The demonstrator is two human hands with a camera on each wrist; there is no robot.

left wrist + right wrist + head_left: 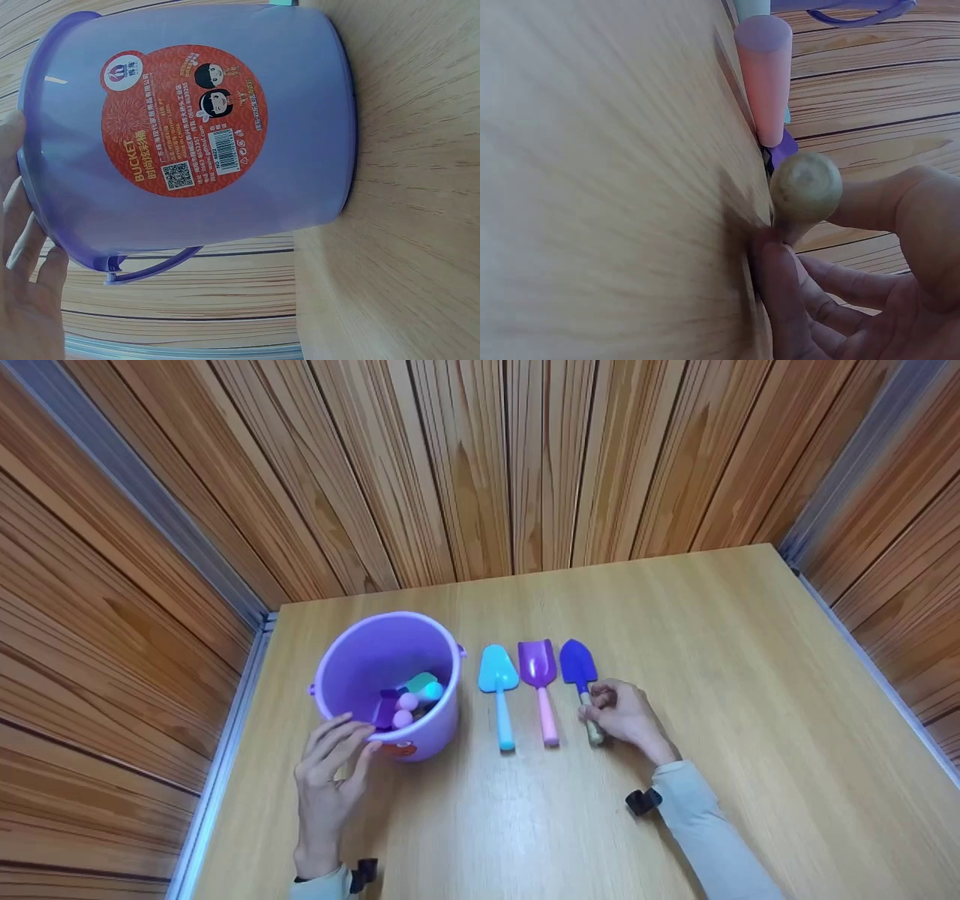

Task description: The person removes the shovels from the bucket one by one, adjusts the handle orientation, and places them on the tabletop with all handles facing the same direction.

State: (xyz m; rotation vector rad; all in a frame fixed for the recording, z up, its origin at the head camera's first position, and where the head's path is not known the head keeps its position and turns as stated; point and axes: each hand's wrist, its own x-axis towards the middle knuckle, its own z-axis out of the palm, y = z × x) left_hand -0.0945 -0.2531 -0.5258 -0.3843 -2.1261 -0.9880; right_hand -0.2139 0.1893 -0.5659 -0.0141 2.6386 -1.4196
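Note:
My right hand [622, 712] pinches the pale handle [807, 187] of a small toy trowel with a dark blue blade [577, 661]. In the right wrist view the handle's round end points at the camera, thumb on one side and fingers on the other, close over the table. At the left stands a purple bucket [386, 649], upright. My left hand [326, 776] touches its near rim with extended fingers. Inside the bucket lie a dark purple piece, a green piece and several pink and light blue round ends; their lower parts are hidden.
Left of the trowel lie a purple scoop [538, 664] with a pink handle and a light blue shovel [498, 669], side by side on the wooden table [495, 825]. A wood-panelled wall [480, 465] closes off the back; similar panels flank both sides.

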